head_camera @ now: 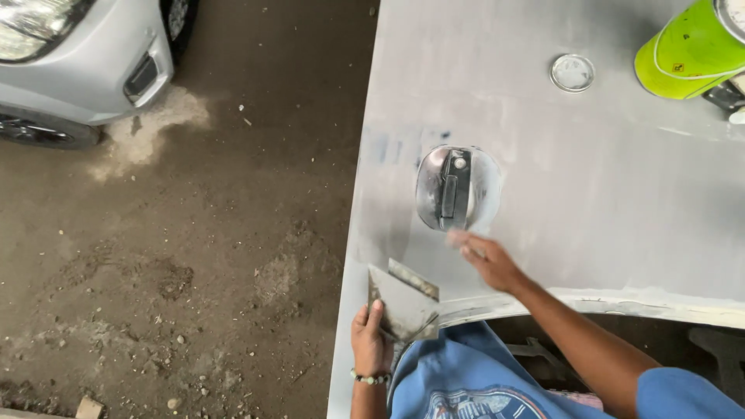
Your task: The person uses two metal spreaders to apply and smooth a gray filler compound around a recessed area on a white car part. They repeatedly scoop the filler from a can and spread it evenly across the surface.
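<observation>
My left hand grips two flat metal putty scrapers smeared with grey filler, held over the near edge of a grey primed car panel. My right hand reaches across the panel with fingers blurred, its fingertips just below an oval recess holding a dark handle. I cannot tell whether the right fingers hold anything. A beaded bracelet sits on my left wrist. My blue shirt fills the bottom middle.
A bright green can lies at the panel's far right, with a round metal lid beside it. A silver car's front corner stands at the top left over a dirt floor with scattered stones.
</observation>
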